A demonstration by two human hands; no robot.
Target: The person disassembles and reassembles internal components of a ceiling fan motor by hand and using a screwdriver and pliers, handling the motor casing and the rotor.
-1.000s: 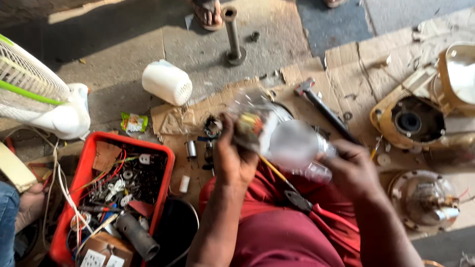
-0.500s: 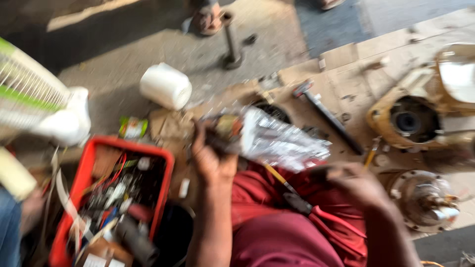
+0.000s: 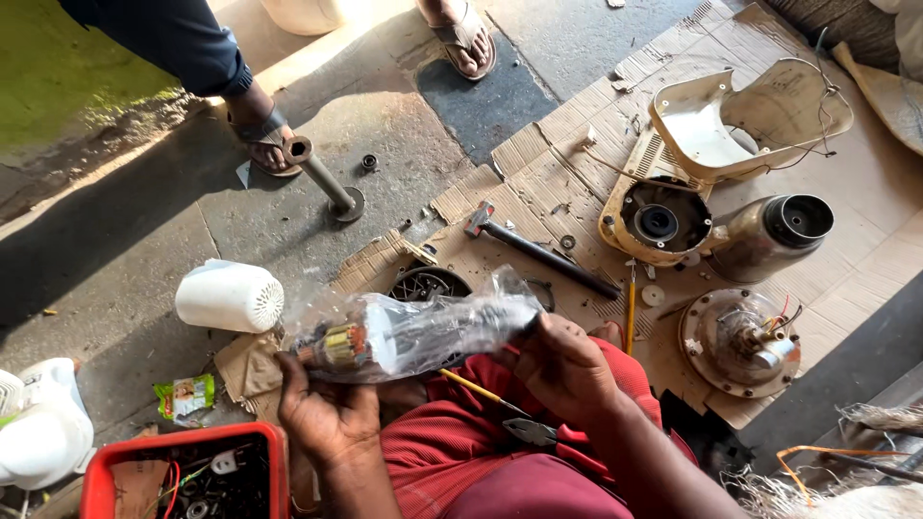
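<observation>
Red cloth covers the person's lap, and a pair of red-handled pliers (image 3: 553, 437) lies on it beside a thin yellow-handled tool (image 3: 471, 387). Just above the lap, the left hand (image 3: 327, 418) cups the underside of a motor part in a clear plastic bag (image 3: 413, 332), fingers curled around the end where copper windings show. The right hand (image 3: 567, 370) pinches the other, crumpled end of the bag between thumb and fingers. The bag is held level, clear of the ground, over the knees.

At the lower left stands a red plastic crate (image 3: 183, 476) filled with wires and small parts, with a small green packet (image 3: 183, 396) near it. A white ribbed plastic cover (image 3: 229, 298) lies on the concrete just past the left hand. Flattened cardboard (image 3: 567, 163) spreads out ahead, carrying a hammer (image 3: 538, 252), a round metal motor plate (image 3: 735, 341), a cream housing (image 3: 663, 216) and a steel jar (image 3: 774, 235). Farther off, a short metal pipe on a base (image 3: 322, 178) rests near another person's sandalled foot (image 3: 264, 139).
</observation>
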